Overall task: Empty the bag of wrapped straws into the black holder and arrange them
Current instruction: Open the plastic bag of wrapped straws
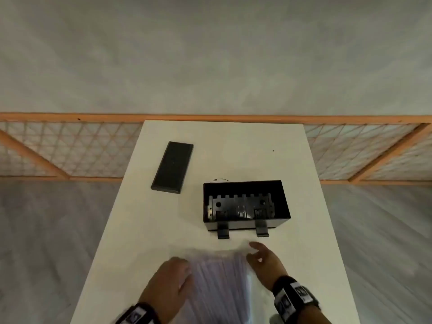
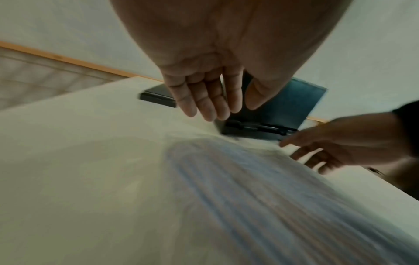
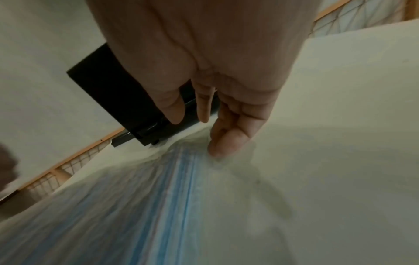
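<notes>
Bag of wrapped straws [image 1: 219,279] is seen flat on the white table [image 1: 145,230], between both hands, just in front of the open black holder [image 1: 245,204]. Left hand [image 1: 167,286] and right hand [image 1: 265,263] are relaxed, fingers extended at the bag's edges, nothing gripped.

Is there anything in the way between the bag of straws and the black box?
Nothing visible. Only bare white table lies between the bag of straws and the black holder, whose top is open. Its lid lies off to the left. Both hands flank the bag.
</notes>
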Demonstrator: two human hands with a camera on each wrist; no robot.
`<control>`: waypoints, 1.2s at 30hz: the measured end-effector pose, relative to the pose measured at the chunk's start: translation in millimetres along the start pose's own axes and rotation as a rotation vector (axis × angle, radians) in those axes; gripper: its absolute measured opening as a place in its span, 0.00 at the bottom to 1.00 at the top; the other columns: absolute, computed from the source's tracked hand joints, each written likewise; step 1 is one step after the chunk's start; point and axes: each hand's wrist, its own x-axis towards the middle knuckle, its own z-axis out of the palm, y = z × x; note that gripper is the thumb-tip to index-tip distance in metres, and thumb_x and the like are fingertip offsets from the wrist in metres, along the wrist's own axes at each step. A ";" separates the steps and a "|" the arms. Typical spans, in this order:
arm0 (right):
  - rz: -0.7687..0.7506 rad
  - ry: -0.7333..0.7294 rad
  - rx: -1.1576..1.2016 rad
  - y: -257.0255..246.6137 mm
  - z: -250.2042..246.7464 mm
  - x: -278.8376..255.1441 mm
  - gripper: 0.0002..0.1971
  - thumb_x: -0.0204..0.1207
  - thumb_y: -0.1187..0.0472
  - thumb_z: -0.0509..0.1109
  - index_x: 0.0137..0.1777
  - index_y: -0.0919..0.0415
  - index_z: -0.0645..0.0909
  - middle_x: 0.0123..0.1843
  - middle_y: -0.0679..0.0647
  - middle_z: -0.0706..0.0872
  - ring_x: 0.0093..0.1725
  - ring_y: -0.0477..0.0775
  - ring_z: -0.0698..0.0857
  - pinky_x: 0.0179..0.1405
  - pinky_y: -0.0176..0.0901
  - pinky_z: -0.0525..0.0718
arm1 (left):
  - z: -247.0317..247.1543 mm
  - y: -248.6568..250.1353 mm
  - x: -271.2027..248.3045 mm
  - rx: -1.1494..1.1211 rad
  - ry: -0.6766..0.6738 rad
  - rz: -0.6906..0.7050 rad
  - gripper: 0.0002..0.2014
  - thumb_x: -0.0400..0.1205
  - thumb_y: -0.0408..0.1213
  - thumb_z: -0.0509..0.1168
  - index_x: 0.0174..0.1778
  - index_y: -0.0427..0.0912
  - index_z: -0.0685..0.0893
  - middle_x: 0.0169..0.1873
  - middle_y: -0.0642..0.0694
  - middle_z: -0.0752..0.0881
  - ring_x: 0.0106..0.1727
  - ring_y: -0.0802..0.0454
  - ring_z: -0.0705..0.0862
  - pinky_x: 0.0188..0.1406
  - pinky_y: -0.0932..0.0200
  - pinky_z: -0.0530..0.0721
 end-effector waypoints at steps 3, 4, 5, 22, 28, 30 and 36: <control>0.031 -0.032 -0.045 -4.1 7.3 13.8 0.20 0.82 0.56 0.68 0.72 0.41 0.75 0.49 0.44 0.88 0.44 0.40 0.87 0.37 0.23 0.77 | 26.1 33.8 44.4 0.052 -0.178 0.082 0.17 0.85 0.50 0.58 0.68 0.55 0.81 0.63 0.57 0.80 0.63 0.55 0.78 0.66 0.55 0.79; 0.052 -0.027 -0.066 -6.1 8.9 16.5 0.20 0.81 0.58 0.68 0.71 0.43 0.76 0.50 0.47 0.89 0.44 0.42 0.87 0.36 0.24 0.77 | 35.5 44.0 59.0 0.088 -0.216 0.118 0.17 0.86 0.48 0.58 0.70 0.54 0.80 0.66 0.55 0.79 0.66 0.52 0.78 0.68 0.53 0.78; 0.072 -0.010 -0.100 -5.4 10.4 19.1 0.18 0.81 0.60 0.66 0.69 0.45 0.77 0.50 0.48 0.89 0.44 0.45 0.87 0.36 0.26 0.76 | 46.4 50.0 71.1 0.119 -0.245 0.134 0.17 0.86 0.48 0.59 0.70 0.53 0.79 0.67 0.53 0.79 0.67 0.50 0.78 0.69 0.51 0.79; 0.047 -0.165 0.465 9.0 -5.2 13.8 0.21 0.72 0.78 0.54 0.42 0.55 0.83 0.35 0.57 0.82 0.31 0.51 0.77 0.30 0.41 0.75 | 99.4 61.0 138.6 -0.138 -0.469 -0.073 0.13 0.82 0.64 0.60 0.41 0.62 0.83 0.37 0.55 0.85 0.44 0.53 0.86 0.45 0.58 0.82; 0.013 -0.140 0.330 4.9 -12.0 7.8 0.12 0.80 0.76 0.61 0.46 0.62 0.82 0.33 0.50 0.86 0.31 0.46 0.82 0.31 0.37 0.78 | 78.4 47.0 139.9 -0.088 -0.468 -0.072 0.31 0.80 0.72 0.60 0.31 0.45 0.78 0.24 0.50 0.77 0.27 0.55 0.75 0.32 0.58 0.73; 0.019 -0.120 0.319 10.9 -14.7 6.3 0.12 0.80 0.75 0.61 0.45 0.61 0.83 0.32 0.47 0.87 0.32 0.46 0.84 0.33 0.39 0.80 | 70.7 34.1 139.3 -0.039 -0.446 -0.126 0.34 0.81 0.74 0.59 0.31 0.42 0.80 0.25 0.49 0.79 0.29 0.51 0.80 0.34 0.56 0.76; 0.010 -0.114 0.337 11.9 -20.1 -2.6 0.13 0.78 0.79 0.60 0.45 0.64 0.83 0.34 0.49 0.88 0.34 0.48 0.84 0.33 0.36 0.79 | 51.5 15.7 131.4 -0.004 -0.450 -0.132 0.42 0.78 0.80 0.53 0.33 0.40 0.84 0.29 0.42 0.85 0.33 0.48 0.85 0.43 0.51 0.83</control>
